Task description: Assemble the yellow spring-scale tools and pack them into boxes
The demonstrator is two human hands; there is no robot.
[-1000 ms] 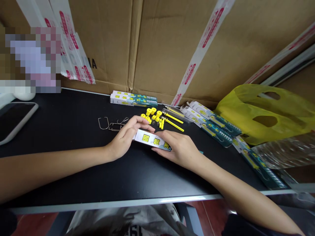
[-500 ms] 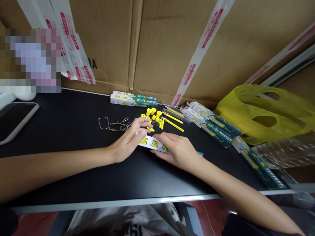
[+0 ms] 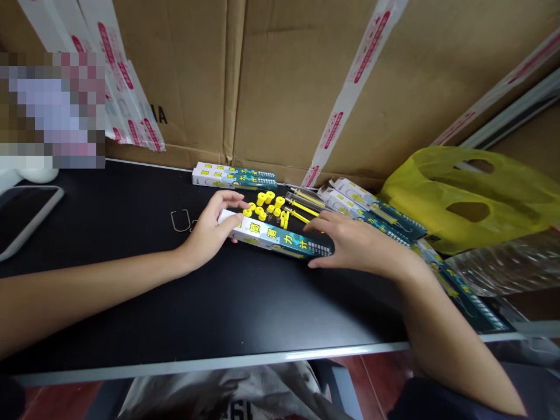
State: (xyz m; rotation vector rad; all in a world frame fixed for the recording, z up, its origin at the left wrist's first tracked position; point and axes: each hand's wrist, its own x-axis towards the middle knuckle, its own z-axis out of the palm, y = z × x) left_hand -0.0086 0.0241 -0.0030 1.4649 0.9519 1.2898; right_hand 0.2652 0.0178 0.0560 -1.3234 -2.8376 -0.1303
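Note:
A long, narrow spring scale box, white at the left and dark green at the right with yellow characters, lies slanted between both hands. My left hand is closed around its white end, thumb on the upper face. At the green end, my right hand has thumb and fingers on opposite sides of the box. Just behind it are several small yellow plastic caps and yellow rods, some in clear tubes. A bent wire hook lies left of my left hand, which partly hides other wire pieces.
Similar boxes lie against the cardboard at the back, with more boxes to the right. A yellow plastic bag and a clear plastic bottle are on the right. A phone lies at the far left.
My right hand has slid rightward along the box to its green end, uncovering the printed face. My left hand has shifted left and now grips the white end.

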